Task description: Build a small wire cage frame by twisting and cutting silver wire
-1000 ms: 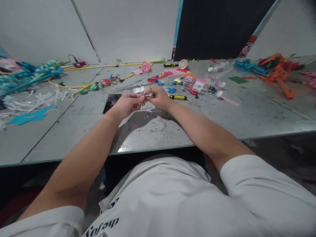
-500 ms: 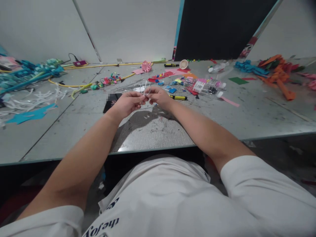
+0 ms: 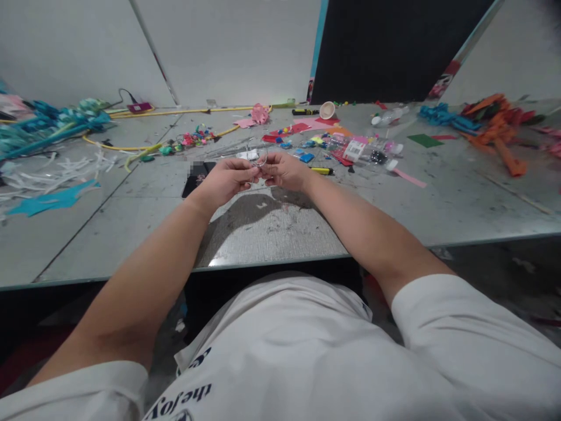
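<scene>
A thin piece of bent silver wire (image 3: 260, 163), with loops in it, is held up over the middle of the table. My left hand (image 3: 228, 178) pinches it from the left between thumb and fingers. From the right, my right hand (image 3: 284, 171) grips the same wire, its fingertips almost touching those of the left. The fingers cover part of the wire, so its full shape is hidden. Just left of my left hand lies a dark phone (image 3: 193, 182). A yellow-and-black utility knife (image 3: 322, 171) lies beside my right wrist.
Plastic bottles (image 3: 366, 151) and coloured paper scraps lie behind my right hand. White paper strips (image 3: 56, 169) and a blue sheet (image 3: 52, 199) are at left. Orange crepe paper (image 3: 499, 128) sits at right, a small cup (image 3: 326, 110) near the wall. The table's front edge (image 3: 272, 266) runs before my body.
The wire has turned a little between my fingers, and its upright part stands out less. Both hands keep their grip at nearly the same place. The whole view has shifted slightly.
</scene>
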`<state>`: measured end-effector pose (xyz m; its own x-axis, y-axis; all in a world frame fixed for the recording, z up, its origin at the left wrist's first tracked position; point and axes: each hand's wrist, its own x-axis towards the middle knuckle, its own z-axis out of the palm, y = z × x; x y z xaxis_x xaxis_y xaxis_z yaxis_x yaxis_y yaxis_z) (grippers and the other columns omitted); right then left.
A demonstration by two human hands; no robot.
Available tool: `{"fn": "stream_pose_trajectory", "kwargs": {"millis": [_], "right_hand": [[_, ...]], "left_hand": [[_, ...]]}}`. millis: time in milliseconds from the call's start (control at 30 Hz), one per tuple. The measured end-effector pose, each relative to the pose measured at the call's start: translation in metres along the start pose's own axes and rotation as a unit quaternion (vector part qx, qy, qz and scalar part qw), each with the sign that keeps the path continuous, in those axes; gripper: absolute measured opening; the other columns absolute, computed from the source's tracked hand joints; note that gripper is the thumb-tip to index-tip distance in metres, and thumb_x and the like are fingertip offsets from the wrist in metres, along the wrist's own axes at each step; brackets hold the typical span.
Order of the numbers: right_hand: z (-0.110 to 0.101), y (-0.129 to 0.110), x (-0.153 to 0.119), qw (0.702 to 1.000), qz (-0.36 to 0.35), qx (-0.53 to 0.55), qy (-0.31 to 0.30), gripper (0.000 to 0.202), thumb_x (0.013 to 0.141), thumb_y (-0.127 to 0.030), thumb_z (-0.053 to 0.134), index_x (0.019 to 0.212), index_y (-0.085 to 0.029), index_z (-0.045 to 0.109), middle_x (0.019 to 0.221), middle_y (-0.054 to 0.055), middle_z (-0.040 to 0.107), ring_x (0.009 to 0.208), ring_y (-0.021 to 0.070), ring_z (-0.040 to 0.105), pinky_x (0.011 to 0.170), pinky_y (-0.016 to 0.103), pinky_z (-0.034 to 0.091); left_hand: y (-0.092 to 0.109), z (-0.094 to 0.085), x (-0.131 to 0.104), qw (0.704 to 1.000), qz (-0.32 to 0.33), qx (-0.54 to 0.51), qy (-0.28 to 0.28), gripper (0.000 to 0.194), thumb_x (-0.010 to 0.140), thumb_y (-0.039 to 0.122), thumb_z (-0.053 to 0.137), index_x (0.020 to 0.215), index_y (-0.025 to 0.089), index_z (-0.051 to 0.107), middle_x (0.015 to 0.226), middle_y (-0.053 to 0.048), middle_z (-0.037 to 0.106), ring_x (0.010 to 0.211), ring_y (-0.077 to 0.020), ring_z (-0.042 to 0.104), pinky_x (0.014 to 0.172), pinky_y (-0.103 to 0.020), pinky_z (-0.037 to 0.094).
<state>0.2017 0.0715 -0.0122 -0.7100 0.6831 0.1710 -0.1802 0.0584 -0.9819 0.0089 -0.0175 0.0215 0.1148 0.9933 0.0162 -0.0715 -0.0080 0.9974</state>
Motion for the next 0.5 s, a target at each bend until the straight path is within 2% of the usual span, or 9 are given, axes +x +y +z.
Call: {"fn": "stream_pose_trajectory", "kwargs": {"millis": [133, 300, 500], "right_hand": [[-0.0007, -0.0031, -0.0027, 1.000, 0.006, 0.001, -0.017, 0.046, 0.078, -0.052, 0.099, 0.090, -0.021, 0.067, 0.082, -0.001, 0.072, 0.069, 0.0117, 0.059, 0.063, 0.021, 0.051], [-0.0039, -0.0036, -0.0027, 0.999, 0.014, 0.000, -0.038, 0.045, 0.082, -0.050, 0.098, 0.086, -0.018, 0.065, 0.082, 0.000, 0.069, 0.063, 0.0088, 0.046, 0.054, 0.018, 0.039], [-0.0033, -0.0042, -0.0050, 0.998, 0.036, 0.000, -0.048, 0.034, 0.091, -0.042, 0.091, 0.088, -0.018, 0.068, 0.081, -0.001, 0.066, 0.071, 0.0114, 0.055, 0.059, 0.020, 0.048]], "left_hand": [[-0.0009, -0.0014, 0.0014, 1.000, 0.000, -0.003, -0.009, 0.021, 0.086, 0.009, 0.088, 0.074, 0.016, 0.072, 0.073, -0.003, 0.073, 0.066, -0.0104, 0.068, 0.060, -0.020, 0.048], [0.0000, -0.0014, 0.0012, 1.000, 0.000, -0.008, -0.017, 0.019, 0.087, 0.007, 0.085, 0.075, 0.016, 0.074, 0.073, -0.003, 0.073, 0.064, -0.0093, 0.066, 0.061, -0.019, 0.049], [-0.0019, -0.0023, 0.0031, 1.000, -0.003, -0.021, -0.015, 0.021, 0.089, 0.010, 0.085, 0.075, 0.017, 0.070, 0.074, -0.001, 0.073, 0.063, -0.0093, 0.067, 0.060, -0.020, 0.051]]}}
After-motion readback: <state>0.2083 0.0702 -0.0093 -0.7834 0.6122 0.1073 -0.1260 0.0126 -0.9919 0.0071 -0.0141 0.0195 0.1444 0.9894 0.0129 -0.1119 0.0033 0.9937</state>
